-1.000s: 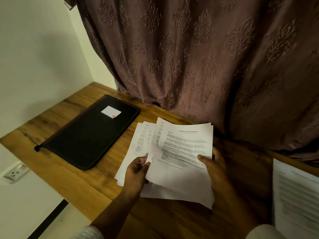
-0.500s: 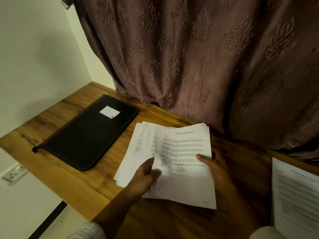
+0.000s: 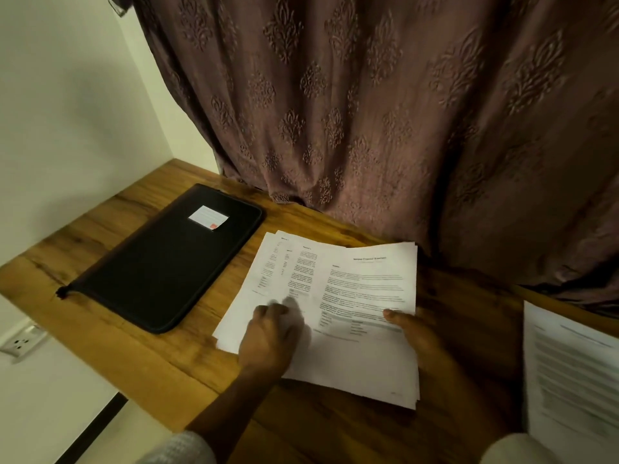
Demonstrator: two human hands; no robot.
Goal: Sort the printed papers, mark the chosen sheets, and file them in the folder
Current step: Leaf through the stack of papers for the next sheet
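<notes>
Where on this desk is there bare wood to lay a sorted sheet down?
The desk is bare along its near edge in front of the folder, and between the stack of papers and the lone sheet at right, beside the right hand. The gap between folder and stack is narrow.

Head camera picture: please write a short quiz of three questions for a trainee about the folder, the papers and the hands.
1. True or false: the black folder lies closed on the table.
2. Where is the folder relative to the fanned papers? A) to their left B) to their right C) on top of them
3. Fill in: the ____ hand has its thumb on the top sheet at the papers' right edge.
Key: 1 true. 2 A. 3 right: the right hand grips there, while the left hand, blurred, touches the sheets further left.
</notes>
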